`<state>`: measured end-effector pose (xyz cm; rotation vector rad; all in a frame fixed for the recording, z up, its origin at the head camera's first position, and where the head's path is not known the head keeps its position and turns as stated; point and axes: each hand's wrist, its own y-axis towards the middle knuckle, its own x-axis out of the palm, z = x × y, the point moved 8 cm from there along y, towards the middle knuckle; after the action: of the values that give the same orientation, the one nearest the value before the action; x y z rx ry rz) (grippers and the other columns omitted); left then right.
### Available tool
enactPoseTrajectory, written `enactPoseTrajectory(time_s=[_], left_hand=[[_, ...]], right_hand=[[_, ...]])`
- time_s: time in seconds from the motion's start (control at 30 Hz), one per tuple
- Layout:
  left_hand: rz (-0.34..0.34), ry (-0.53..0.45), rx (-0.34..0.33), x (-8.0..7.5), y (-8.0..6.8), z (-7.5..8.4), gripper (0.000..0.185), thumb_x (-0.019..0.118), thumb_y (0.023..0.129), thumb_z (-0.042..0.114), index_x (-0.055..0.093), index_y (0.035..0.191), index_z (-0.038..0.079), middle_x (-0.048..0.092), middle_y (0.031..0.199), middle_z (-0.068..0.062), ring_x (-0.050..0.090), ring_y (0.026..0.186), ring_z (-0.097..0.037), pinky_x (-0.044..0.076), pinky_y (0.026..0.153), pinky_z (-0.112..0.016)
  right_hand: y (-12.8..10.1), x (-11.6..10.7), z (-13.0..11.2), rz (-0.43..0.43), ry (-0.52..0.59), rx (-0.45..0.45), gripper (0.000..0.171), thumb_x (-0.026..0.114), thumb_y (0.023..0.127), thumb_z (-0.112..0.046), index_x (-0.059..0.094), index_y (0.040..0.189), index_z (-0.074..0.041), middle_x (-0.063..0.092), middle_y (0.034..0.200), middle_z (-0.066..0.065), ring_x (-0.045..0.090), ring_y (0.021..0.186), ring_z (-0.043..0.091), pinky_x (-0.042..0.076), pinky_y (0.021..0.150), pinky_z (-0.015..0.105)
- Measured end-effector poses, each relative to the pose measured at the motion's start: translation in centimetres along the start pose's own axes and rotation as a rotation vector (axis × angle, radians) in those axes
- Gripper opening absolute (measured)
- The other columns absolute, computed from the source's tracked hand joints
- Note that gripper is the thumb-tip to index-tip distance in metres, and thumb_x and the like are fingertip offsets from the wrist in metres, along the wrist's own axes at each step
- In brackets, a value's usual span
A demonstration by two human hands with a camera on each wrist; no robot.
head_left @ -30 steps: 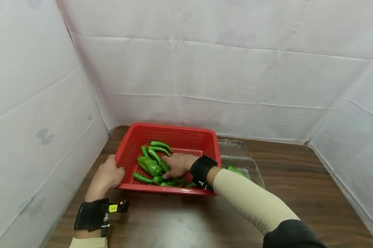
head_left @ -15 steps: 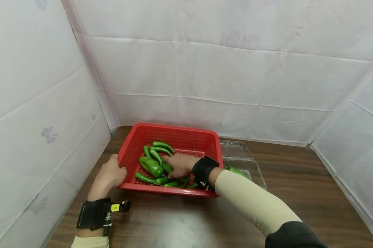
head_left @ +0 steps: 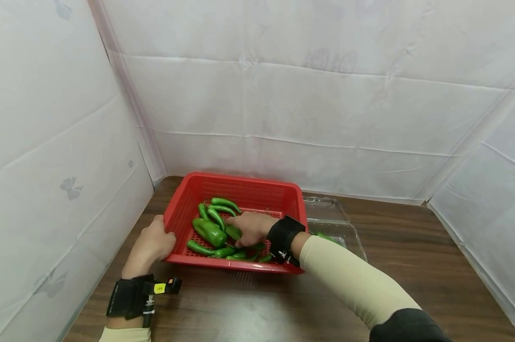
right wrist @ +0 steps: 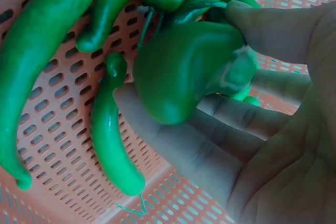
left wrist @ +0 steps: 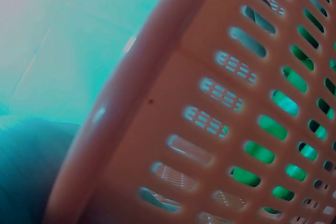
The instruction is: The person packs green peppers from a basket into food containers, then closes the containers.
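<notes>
Your left hand (head_left: 153, 241) grips the red basket (head_left: 249, 190) at left; inside, your right hand (head_left: 254, 229) holds a green pepper (right wrist: 178, 72) between thumb and fingers.

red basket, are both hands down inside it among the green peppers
No, only the right hand is among the green peppers; the left hand holds the left side of the red basket.

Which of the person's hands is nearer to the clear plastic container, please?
Right. The right hand is inside the red basket, just left of the clear plastic container; the left hand grips the basket's left side, farther away.
</notes>
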<state>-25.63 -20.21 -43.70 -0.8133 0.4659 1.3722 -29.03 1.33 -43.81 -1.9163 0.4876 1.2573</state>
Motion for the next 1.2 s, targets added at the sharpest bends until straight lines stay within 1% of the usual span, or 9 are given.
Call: enactPoseTrajectory(time_s=[0.13, 0.2, 0.3, 0.43, 0.5, 0.7, 0.8, 0.93, 1.2], left_hand=[[0.004, 0.002, 0.004, 0.1, 0.1, 0.0, 0.053, 0.043, 0.099, 0.008, 0.031, 0.145, -0.015, 0.063, 0.117, -0.035, 0.065, 0.092, -0.034, 0.051, 0.070, -0.039], [0.007, 0.005, 0.005, 0.1, 0.2, 0.0, 0.053, 0.043, 0.098, 0.008, 0.031, 0.145, -0.015, 0.063, 0.117, -0.035, 0.065, 0.092, -0.034, 0.051, 0.070, -0.039], [0.006, 0.008, 0.001, 0.1, 0.2, 0.0, 0.054, 0.043, 0.098, 0.008, 0.030, 0.146, -0.015, 0.062, 0.118, -0.035, 0.065, 0.092, -0.034, 0.051, 0.070, -0.040], [0.008, 0.009, 0.003, 0.1, 0.2, 0.0, 0.055, 0.043, 0.099, 0.008, 0.030, 0.146, -0.016, 0.062, 0.117, -0.035, 0.065, 0.091, -0.034, 0.051, 0.070, -0.040], [0.009, 0.011, 0.002, 0.0, 0.2, 0.1, 0.055, 0.043, 0.099, 0.008, 0.029, 0.146, -0.015, 0.062, 0.117, -0.035, 0.064, 0.092, -0.034, 0.051, 0.070, -0.040], [0.012, 0.009, -0.004, 0.0, 0.2, 0.0, 0.056, 0.043, 0.099, 0.009, 0.029, 0.148, -0.015, 0.063, 0.117, -0.034, 0.065, 0.091, -0.033, 0.051, 0.070, -0.039], [0.014, -0.003, 0.001, 0.1, 0.2, 0.0, 0.056, 0.043, 0.099, 0.008, 0.029, 0.148, -0.015, 0.063, 0.118, -0.035, 0.065, 0.092, -0.034, 0.051, 0.069, -0.039], [0.023, -0.013, 0.016, 0.0, 0.3, 0.1, 0.054, 0.044, 0.098, 0.006, 0.031, 0.146, -0.016, 0.063, 0.119, -0.036, 0.067, 0.092, -0.035, 0.052, 0.069, -0.039], [0.027, -0.002, 0.013, 0.0, 0.2, 0.1, 0.053, 0.044, 0.099, 0.007, 0.032, 0.145, -0.017, 0.064, 0.115, -0.035, 0.066, 0.089, -0.033, 0.052, 0.067, -0.039]], right_hand=[[-0.2, -0.2, 0.1, 0.004, -0.014, 0.000, 0.070, 0.073, 0.098, -0.031, 0.041, 0.160, -0.021, 0.066, 0.140, 0.005, 0.065, 0.123, 0.019, 0.053, 0.102, 0.036], [-0.3, -0.4, 0.1, 0.007, -0.017, -0.002, 0.069, 0.073, 0.098, -0.031, 0.042, 0.159, -0.021, 0.067, 0.138, 0.005, 0.065, 0.118, 0.017, 0.054, 0.099, 0.035], [-0.5, -0.7, 0.1, 0.010, -0.009, -0.007, 0.068, 0.073, 0.098, -0.031, 0.043, 0.158, -0.022, 0.067, 0.137, 0.004, 0.065, 0.116, 0.017, 0.054, 0.097, 0.035], [-0.9, -1.0, 0.1, 0.006, 0.011, -0.019, 0.066, 0.072, 0.099, -0.028, 0.044, 0.158, -0.021, 0.065, 0.141, 0.006, 0.063, 0.123, 0.020, 0.053, 0.101, 0.037], [-1.0, -1.2, 0.1, 0.005, 0.013, -0.025, 0.065, 0.072, 0.099, -0.027, 0.044, 0.157, -0.021, 0.065, 0.140, 0.006, 0.062, 0.123, 0.020, 0.052, 0.103, 0.037], [-1.4, -1.6, 0.2, -0.002, 0.029, -0.030, 0.066, 0.073, 0.099, -0.026, 0.044, 0.157, -0.022, 0.067, 0.132, 0.006, 0.062, 0.107, 0.015, 0.052, 0.094, 0.033], [-1.6, -1.8, 0.1, -0.001, 0.046, -0.028, 0.066, 0.073, 0.098, -0.025, 0.045, 0.157, -0.022, 0.068, 0.125, 0.004, 0.059, 0.097, 0.013, 0.051, 0.088, 0.031], [-1.7, -2.0, 0.0, 0.006, 0.051, -0.047, 0.065, 0.074, 0.097, -0.024, 0.046, 0.156, -0.021, 0.068, 0.111, 0.000, 0.056, 0.086, 0.012, 0.049, 0.081, 0.029], [-2.2, -2.4, -0.5, 0.013, 0.046, -0.079, 0.065, 0.074, 0.098, -0.024, 0.046, 0.156, -0.019, 0.063, 0.083, -0.005, 0.050, 0.072, 0.010, 0.046, 0.074, 0.027]])
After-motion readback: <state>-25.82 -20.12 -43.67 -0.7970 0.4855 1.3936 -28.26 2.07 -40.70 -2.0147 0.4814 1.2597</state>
